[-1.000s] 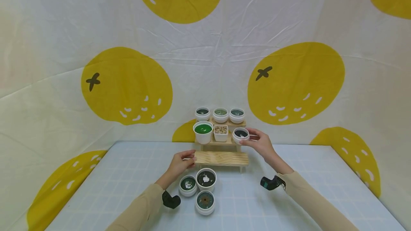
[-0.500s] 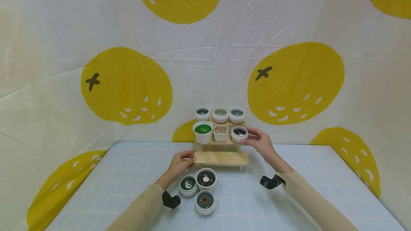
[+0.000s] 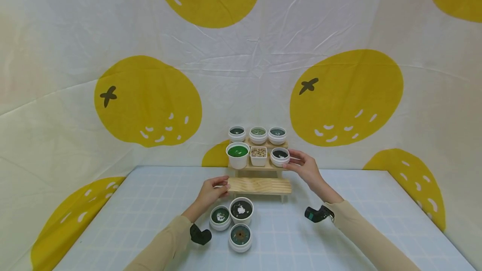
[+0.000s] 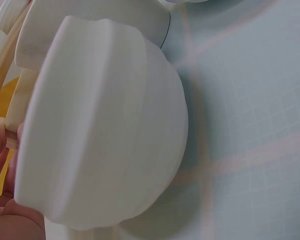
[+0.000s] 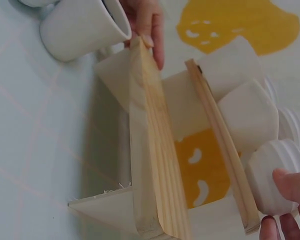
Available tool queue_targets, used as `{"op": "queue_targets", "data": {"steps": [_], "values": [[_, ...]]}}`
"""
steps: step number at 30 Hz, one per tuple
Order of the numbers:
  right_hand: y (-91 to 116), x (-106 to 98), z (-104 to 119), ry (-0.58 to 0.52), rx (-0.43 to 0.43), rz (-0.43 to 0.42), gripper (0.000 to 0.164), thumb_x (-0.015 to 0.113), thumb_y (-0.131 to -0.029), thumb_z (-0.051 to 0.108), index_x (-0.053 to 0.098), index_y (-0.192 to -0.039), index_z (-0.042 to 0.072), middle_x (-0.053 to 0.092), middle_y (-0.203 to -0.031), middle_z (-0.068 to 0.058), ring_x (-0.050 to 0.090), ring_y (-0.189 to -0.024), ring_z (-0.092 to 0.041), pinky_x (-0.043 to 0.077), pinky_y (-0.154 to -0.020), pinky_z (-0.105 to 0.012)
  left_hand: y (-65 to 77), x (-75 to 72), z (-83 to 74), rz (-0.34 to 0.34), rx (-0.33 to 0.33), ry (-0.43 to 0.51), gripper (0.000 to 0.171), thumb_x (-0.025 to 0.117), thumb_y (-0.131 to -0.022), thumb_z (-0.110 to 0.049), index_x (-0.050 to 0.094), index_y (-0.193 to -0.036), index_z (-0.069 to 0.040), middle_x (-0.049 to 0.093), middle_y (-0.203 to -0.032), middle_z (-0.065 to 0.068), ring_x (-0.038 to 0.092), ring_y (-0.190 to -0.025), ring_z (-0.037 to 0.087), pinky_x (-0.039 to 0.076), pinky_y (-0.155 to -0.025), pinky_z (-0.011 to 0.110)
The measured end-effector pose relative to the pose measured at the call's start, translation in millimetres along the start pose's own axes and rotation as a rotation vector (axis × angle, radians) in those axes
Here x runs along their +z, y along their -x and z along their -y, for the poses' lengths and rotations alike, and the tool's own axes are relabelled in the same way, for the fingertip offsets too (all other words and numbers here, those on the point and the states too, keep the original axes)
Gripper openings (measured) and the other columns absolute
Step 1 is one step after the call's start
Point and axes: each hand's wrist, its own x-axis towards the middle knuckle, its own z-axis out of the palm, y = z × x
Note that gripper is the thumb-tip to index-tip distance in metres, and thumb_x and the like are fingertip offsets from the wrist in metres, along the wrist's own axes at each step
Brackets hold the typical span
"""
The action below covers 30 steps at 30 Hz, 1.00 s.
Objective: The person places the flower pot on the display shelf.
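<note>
A three-step wooden stand (image 3: 260,185) stands at the far side of the table. My left hand (image 3: 209,192) pinches the left end of its lowest board, as the right wrist view also shows. At the right end of the middle step is a small white round pot (image 3: 280,157) with dark contents. My right hand (image 3: 303,168) holds it, thumb (image 5: 294,187) on its side and fingers around its far side. Left of it on that step are a square white pot (image 3: 258,156) of speckled grains and a larger white cup (image 3: 238,155) with bright green contents.
Several white pots (image 3: 258,135) line the top step. In front of the stand, near my left wrist, stand a tall dark-filled cup (image 3: 241,210) and two round pots (image 3: 220,218). A white cloth with yellow fruit prints (image 3: 346,95) hangs behind the table.
The round pot in my right hand has shifted slightly left and back, squaring up beside the square pot. My left hand has stayed on the lowest board.
</note>
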Motion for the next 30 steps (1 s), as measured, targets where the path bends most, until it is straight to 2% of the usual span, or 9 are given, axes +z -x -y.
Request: {"op": "queue_targets", "data": {"steps": [5, 9, 15, 18, 21, 30], "values": [[2.0, 2.7, -1.2, -0.008, -0.018, -0.013, 0.059, 0.07, -0.087, 0.012, 0.046, -0.14, 0.004, 0.05, -0.14, -0.021, 0.053, -0.124, -0.035, 0.051, -0.1, -0.037, 0.5, -0.8, 0.0, -0.019, -0.027, -0.01, 0.038, 0.066, -0.087, 0.0, 0.06, -0.124, 0.007, 0.063, -0.106, 0.021, 0.061, -0.073, 0.011, 0.062, -0.068, 0.026], [5.7, 3.4, -2.1, -0.03, -0.036, -0.04, 0.058, 0.071, -0.086, 0.012, 0.048, -0.138, 0.004, 0.052, -0.139, -0.019, 0.054, -0.123, -0.034, 0.053, -0.099, -0.034, -0.6, -0.6, 2.0, -0.03, -0.02, -0.003, 0.037, 0.066, -0.086, 0.002, 0.061, -0.123, 0.007, 0.063, -0.105, 0.02, 0.061, -0.073, 0.01, 0.062, -0.068, 0.029], [13.0, 4.9, -2.0, -0.068, -0.057, -0.104, 0.056, 0.071, -0.086, 0.009, 0.048, -0.136, 0.003, 0.053, -0.136, -0.019, 0.055, -0.12, -0.034, 0.053, -0.088, -0.013, -1.1, -0.3, 2.0, -0.014, -0.002, -0.002, 0.038, 0.065, -0.087, 0.002, 0.059, -0.124, 0.008, 0.063, -0.106, 0.022, 0.061, -0.073, 0.009, 0.062, -0.071, 0.031], [17.1, 6.4, -2.5, -0.085, -0.073, -0.127, 0.054, 0.072, -0.085, 0.008, 0.049, -0.134, 0.002, 0.054, -0.132, -0.021, 0.055, -0.117, -0.033, 0.051, -0.083, -0.006, -0.2, 0.6, 0.1, -0.017, -0.001, -0.012, 0.039, 0.066, -0.087, 0.001, 0.059, -0.124, 0.008, 0.063, -0.106, 0.022, 0.061, -0.073, 0.009, 0.062, -0.072, 0.032], [21.2, 9.0, -2.4, -0.086, -0.085, -0.143, 0.052, 0.073, -0.083, 0.007, 0.051, -0.13, 0.001, 0.055, -0.128, -0.02, 0.056, -0.113, -0.031, 0.051, -0.08, -0.006, -0.1, 1.3, -0.5, -0.026, -0.019, -0.007, 0.038, 0.066, -0.087, 0.0, 0.06, -0.124, 0.006, 0.063, -0.107, 0.021, 0.061, -0.073, 0.01, 0.062, -0.072, 0.031], [34.1, 15.4, 0.7, -0.044, -0.141, -0.124, 0.05, 0.075, -0.08, 0.004, 0.053, -0.125, 0.0, 0.058, -0.121, -0.021, 0.057, -0.107, -0.033, 0.051, -0.077, -0.009, -1.4, 1.4, 2.1, -0.028, -0.013, 0.005, 0.038, 0.066, -0.086, 0.001, 0.06, -0.124, 0.007, 0.064, -0.105, 0.021, 0.062, -0.072, 0.009, 0.062, -0.069, 0.027]]}}
